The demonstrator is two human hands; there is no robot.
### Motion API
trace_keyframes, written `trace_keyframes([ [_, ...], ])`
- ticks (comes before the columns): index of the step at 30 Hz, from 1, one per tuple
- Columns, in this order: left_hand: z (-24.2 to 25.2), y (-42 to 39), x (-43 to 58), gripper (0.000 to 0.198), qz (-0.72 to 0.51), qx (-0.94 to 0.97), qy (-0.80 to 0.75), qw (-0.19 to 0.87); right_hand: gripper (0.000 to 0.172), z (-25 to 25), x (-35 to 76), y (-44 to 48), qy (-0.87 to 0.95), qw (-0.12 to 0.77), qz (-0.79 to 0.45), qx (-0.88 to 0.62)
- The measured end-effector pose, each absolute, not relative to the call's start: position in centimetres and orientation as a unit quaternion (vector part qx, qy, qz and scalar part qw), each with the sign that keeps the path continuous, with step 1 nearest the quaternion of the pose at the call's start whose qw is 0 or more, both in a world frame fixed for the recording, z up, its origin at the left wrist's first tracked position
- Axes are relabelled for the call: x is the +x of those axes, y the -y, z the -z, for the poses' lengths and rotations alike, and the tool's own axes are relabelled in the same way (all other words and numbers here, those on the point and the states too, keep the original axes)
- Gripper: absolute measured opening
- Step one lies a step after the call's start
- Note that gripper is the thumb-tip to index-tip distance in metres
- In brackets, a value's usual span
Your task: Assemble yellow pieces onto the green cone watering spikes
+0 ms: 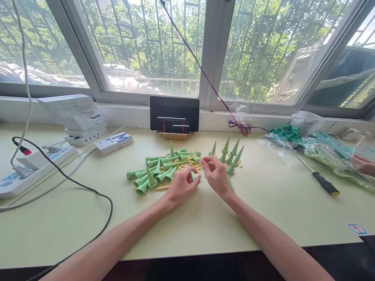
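My left hand (183, 181) is closed around a light green plastic spike (193, 176), of which only a small part shows between the fingers. Close beside it, my right hand (216, 175) has thumb and forefinger pinched together; whatever they hold, if anything, is too small to make out. Left of and behind my hands lies a pile of green cone-shaped spikes (142, 189), some on their sides, some standing. Small yellow plastic pieces (162, 187) are mixed in. Several spikes (233, 160) stand upright beyond my right hand, with yellow pieces fitted to some. Another green piece (231, 183) lies partly behind my right wrist.
A phone (175, 126) leans on a dark tablet (174, 105) at the back. Stacked white boxes (79, 117), a power strip (38, 168) and cables are left. Right are a screwdriver (325, 183), plastic bags (319, 152) and another person's hand (363, 164).
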State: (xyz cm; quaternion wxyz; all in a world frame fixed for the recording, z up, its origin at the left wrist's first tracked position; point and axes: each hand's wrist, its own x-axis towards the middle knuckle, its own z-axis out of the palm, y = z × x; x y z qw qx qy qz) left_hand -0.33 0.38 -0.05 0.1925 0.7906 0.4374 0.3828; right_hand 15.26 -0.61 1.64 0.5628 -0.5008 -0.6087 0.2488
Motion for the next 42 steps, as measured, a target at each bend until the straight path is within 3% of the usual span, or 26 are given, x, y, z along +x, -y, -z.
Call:
trace_keyframes([
  [17, 0.20, -0.66, -0.49, 0.012, -0.347, 0.798, -0.460, 0.177, 0.034, -1.39, 15.24, 0.46, 0.614, 0.557, -0.252, -0.499],
  [26, -0.43, -0.37, -0.51, 0.021, -0.299, 0.790, -0.493, 0.208, 0.040, -1.24, 15.35, 0.42, 0.618, 0.556, -0.247, -0.498],
  [42, -0.76, -0.22, -0.35, 0.023, -0.265, 0.802, -0.499, 0.194, 0.036, -1.20, 15.30, 0.35, 0.622, 0.556, -0.261, -0.486],
])
